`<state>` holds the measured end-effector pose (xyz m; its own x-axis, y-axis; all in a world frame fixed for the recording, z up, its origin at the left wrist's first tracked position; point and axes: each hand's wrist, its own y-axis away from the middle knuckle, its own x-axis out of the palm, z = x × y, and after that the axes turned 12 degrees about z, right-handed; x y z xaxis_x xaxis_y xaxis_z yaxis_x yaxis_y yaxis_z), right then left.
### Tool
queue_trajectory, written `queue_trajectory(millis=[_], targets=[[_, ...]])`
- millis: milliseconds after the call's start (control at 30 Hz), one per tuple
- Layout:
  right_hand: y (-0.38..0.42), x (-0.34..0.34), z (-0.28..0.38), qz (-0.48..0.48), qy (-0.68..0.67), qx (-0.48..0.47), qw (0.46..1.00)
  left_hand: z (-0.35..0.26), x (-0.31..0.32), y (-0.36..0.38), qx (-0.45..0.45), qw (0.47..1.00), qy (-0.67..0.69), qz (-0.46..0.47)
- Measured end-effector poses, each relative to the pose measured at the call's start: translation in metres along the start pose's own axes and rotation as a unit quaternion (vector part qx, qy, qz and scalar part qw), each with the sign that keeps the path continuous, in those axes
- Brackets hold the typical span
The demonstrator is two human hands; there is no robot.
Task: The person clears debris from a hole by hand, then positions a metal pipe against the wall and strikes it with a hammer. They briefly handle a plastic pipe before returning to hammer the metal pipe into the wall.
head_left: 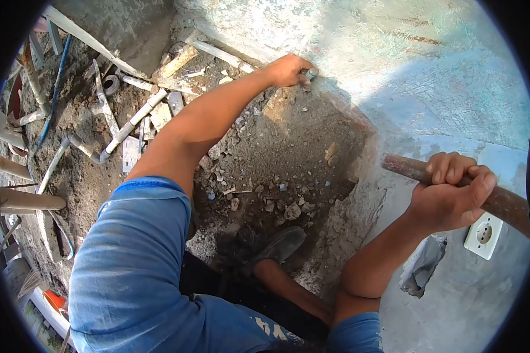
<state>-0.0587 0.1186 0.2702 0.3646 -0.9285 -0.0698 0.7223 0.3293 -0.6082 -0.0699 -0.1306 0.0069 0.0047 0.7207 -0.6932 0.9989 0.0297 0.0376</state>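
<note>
My left hand (289, 70) is stretched out to the foot of the painted wall, fingers closed around a chisel (312, 72). Only the chisel's grey rounded end shows; the rest is hidden by the hand and rubble. On the right, my right hand (450, 191) grips the thick brown handle of a hammer (405, 167), raised beside the wall. A dark shape at the right edge of the view looks like its head, mostly cut off. Broken soil and rubble (288, 141) lie between my arms, below the chisel.
White plastic pipes (125, 130) and scrap pieces lie on the dirt at left, near a blue hose (55, 94). A wall socket (484, 235) and a broken-out hole (423, 267) are at lower right. My shoe (284, 245) stands in the rubble.
</note>
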Motion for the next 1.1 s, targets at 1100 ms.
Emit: queue_trajectory(millis=[1100], targets=[[0.057, -0.076, -0.032, -0.034, -0.07, 0.08, 0.994, 0.004, 0.029, 0.028, 0.038, 0.994, -0.055, 0.09]])
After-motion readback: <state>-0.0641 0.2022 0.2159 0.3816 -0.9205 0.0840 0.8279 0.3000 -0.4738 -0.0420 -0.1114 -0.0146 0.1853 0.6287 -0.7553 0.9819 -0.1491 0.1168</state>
